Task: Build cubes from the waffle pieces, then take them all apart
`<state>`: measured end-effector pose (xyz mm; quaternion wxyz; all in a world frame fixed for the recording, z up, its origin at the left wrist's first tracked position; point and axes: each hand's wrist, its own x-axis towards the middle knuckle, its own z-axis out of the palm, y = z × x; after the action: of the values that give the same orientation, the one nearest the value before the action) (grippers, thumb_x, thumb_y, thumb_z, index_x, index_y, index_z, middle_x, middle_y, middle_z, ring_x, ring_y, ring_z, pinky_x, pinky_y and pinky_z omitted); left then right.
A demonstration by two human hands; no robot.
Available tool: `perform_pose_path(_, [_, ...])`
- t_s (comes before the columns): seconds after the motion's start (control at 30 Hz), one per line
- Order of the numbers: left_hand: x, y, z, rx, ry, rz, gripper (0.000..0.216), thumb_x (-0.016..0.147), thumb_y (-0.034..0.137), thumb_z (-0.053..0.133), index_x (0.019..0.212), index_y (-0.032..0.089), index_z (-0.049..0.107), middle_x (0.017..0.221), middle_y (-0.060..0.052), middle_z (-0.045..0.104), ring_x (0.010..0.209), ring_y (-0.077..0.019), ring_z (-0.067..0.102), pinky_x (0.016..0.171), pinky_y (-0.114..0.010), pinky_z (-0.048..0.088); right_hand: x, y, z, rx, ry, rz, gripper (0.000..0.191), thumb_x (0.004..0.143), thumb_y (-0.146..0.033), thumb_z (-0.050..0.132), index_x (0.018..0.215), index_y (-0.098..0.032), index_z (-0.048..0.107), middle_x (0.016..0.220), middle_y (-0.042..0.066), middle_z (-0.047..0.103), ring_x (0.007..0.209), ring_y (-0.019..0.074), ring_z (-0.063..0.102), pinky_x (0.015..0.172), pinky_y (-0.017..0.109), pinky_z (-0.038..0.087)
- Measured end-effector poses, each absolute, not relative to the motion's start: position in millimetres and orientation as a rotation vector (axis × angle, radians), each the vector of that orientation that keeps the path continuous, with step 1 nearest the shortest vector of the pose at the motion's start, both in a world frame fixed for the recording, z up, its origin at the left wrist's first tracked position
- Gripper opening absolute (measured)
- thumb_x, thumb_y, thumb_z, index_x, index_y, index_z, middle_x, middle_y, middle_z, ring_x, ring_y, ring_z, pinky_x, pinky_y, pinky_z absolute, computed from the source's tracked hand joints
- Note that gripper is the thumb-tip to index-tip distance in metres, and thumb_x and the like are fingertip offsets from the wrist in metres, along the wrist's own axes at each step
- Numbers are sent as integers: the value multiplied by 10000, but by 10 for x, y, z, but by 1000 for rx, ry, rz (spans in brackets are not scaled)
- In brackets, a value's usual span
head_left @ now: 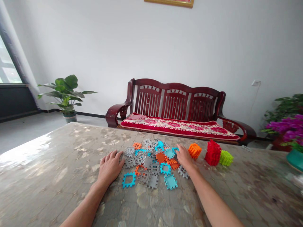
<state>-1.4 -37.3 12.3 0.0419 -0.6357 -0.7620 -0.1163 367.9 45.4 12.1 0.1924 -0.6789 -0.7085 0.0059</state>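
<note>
Between my hands lies a loose pile of toothed plastic building tiles, with grey tiles [155, 168], orange tiles [161, 157] and blue tiles [170, 182] overlapping one another. Some are solid squares; others are window frames or open frames. My left hand [111, 167] lies palm down on the table, its fingers stretched out at the left edge of the pile, holding nothing. On the opposite side, my right hand [186, 157] rests with fingers extended beside a blue tile [175, 150] at the pile's edge. A blue open frame [129, 180] sits in front, nearest my left hand.
Right of my right hand stand an orange block cube [194, 151], a taller red block stack [213, 153] and a yellow-green cube [226, 158]. A patterned cloth covers the table [71, 164]. Beyond it is a wooden bench [175, 104]; purple flowers [287, 127] stand at the right.
</note>
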Motion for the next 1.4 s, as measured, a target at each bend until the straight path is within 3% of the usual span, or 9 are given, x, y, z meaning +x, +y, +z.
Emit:
perform_pose_path(0.13, [-11, -373, 126, -1953, -2333, -350, 493, 926, 398, 376, 1351, 250, 576, 1455, -103, 523, 1342, -275, 454, 1104, -447, 302, 3709, 496, 153, -1912, -2079, 14, 464, 870, -136, 470, 1305, -224, 603, 1294, 88, 645, 1183, 222, 576, 1045, 347, 369])
perform_pose_path(0.33, [-18, -366, 100, -1949, -2326, -384, 489, 924, 398, 375, 1347, 259, 578, 1449, -96, 530, 1346, -274, 447, 1105, -445, 300, 3736, 468, 279, -1924, -2072, -44, 453, 840, -198, 596, 1293, -201, 605, 1232, 113, 602, 1168, 238, 550, 970, 313, 401])
perform_pose_path(0.57, [-35, -356, 86, -1960, -2312, -407, 489, 925, 405, 371, 1343, 256, 578, 1449, -101, 527, 1350, -269, 441, 1108, -456, 292, 3745, 243, 356, -1804, -1958, -101, 197, 892, -214, 528, 997, -234, 693, 1047, 44, 631, 980, 180, 602, 826, 259, 419])
perform_pose_path(0.83, [-14, -362, 100, -1948, -2325, -411, 487, 916, 402, 380, 1334, 263, 588, 1444, -97, 534, 1341, -273, 448, 1103, -457, 295, 3897, -113, 256, -1966, -1858, -227, 227, 929, -264, 507, 1085, -247, 671, 1066, 53, 708, 935, 187, 644, 728, 260, 399])
perform_pose_path(1.03, [-14, -365, 104, -1952, -2318, -404, 490, 926, 407, 360, 1332, 258, 591, 1441, -97, 535, 1345, -272, 445, 1101, -454, 300, 3705, -193, 277, -2003, -1904, -106, 234, 952, -311, 478, 998, -249, 698, 953, 51, 748, 858, 188, 676, 680, 251, 379])
perform_pose_path(1.2, [-15, -364, 111, -1965, -2322, -407, 496, 929, 407, 351, 1339, 253, 585, 1446, -97, 528, 1353, -274, 438, 1106, -459, 296, 3688, -128, 256, -1948, -1624, 81, 337, 947, -352, 407, 1055, -206, 690, 943, 90, 748, 864, 217, 670, 690, 263, 388])
perform_pose_path(1.4, [-24, -360, 101, -1966, -2316, -424, 485, 919, 392, 379, 1333, 252, 588, 1445, -100, 529, 1348, -273, 444, 1105, -463, 298, 3682, -4, 98, -1793, -1503, 310, 375, 901, -395, 404, 878, -184, 713, 870, 99, 744, 841, 228, 663, 717, 270, 428])
